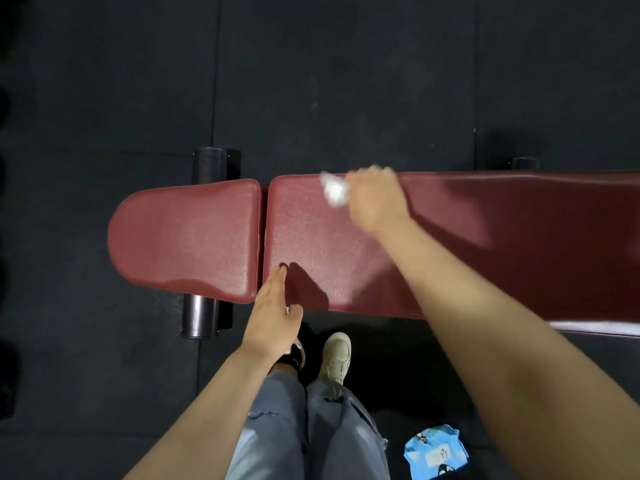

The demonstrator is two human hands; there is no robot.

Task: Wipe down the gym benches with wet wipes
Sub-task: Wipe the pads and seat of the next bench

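Observation:
A dark red padded gym bench [311,244] runs left to right across the view, split into a rounded seat pad [187,237] on the left and a long back pad. My right hand [377,199] grips a crumpled white wet wipe [334,190] near the far edge of the long pad, blurred by motion. My left hand [273,313] lies flat with straight fingers at the near edge of the long pad, fingertips by the gap between the pads.
A blue wet wipe pack [436,452] lies on the black rubber floor at the lower right. Black foot rollers [201,317] stick out under the seat pad on both sides. My legs and shoes [336,355] stand close to the bench's near edge.

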